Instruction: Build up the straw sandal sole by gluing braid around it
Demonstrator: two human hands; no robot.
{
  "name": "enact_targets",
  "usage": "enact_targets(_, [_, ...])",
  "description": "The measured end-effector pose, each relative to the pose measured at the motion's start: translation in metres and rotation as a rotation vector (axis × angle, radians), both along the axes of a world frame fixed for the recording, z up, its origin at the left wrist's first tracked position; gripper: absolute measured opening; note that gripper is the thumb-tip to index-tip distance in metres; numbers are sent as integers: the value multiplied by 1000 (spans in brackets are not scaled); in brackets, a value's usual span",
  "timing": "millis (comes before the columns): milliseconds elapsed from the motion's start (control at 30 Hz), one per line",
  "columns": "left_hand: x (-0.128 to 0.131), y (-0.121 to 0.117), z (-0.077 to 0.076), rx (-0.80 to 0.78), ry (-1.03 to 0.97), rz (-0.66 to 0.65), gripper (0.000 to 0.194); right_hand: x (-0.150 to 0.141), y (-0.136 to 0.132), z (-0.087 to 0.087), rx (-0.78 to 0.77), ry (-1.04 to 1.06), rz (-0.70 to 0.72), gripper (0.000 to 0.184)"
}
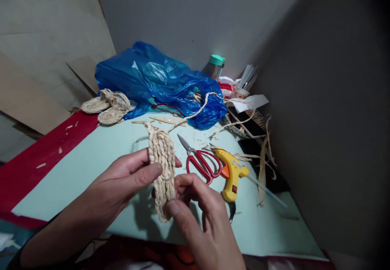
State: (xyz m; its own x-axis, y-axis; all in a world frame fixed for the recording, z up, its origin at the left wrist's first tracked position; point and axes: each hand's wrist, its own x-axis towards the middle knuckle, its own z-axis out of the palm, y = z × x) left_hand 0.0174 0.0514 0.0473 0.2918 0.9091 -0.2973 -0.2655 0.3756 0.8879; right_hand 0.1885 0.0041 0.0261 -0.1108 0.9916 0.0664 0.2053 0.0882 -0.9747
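A braided straw sole [164, 156], long and oval, is held upright above the table between my two hands. My left hand [131, 176] grips its left side, thumb across the front and fingers behind. Pinched on its lower right edge are the thumb and forefinger of my right hand [204, 213]. From the sole's top a twisted straw cord [195, 113] runs up towards the blue bag. Just beyond my right hand lie red-handled scissors [204, 164], blades pointing away to the left. Beside them rests a yellow glue gun [233, 172] with a clear glue stick in its back.
A blue plastic bag [146, 73] fills the back of the table [91, 172]. Small woven straw slippers [111, 107] sit at the back left. Behind stand a green-lidded bottle [216, 63] and a cup of glue sticks [243, 85]. Straw strips [262, 168] lie at right, near the grey wall.
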Motion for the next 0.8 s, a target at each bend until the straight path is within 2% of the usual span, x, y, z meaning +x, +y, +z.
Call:
enact_targets(100, [-3,1,-9,113,135,-14,26,-12,-1,-3,-42,14,-49,9])
enact_targets(167, [-4,-1,-12,104,124,8,30,-20,1,-10,-74,93,-28,13])
enact_targets(267, [-2,-11,-14,30,63,137,34,-29,6,-21,-84,249,-71,17])
enact_targets(333, [1,-20,-15,33,104,240,35,-34,8,-25,-79,309,-113,17])
enact_targets(467, [3,-37,-18,52,255,338,42,-41,9,-24,1,244,-137,14])
enact_targets(567, [1,-42,-22,113,303,356,32,-40,11,-22,57,197,-84,8])
enact_targets(667, [-5,-40,-26,216,251,304,18,-33,12,-19,6,104,55,17])
enact_targets(767, [-12,-36,-27,205,265,276,18,-24,9,-14,-46,60,221,27])
enact_targets(800, [-14,-36,-26,194,276,255,20,-20,7,-12,-45,52,238,30])
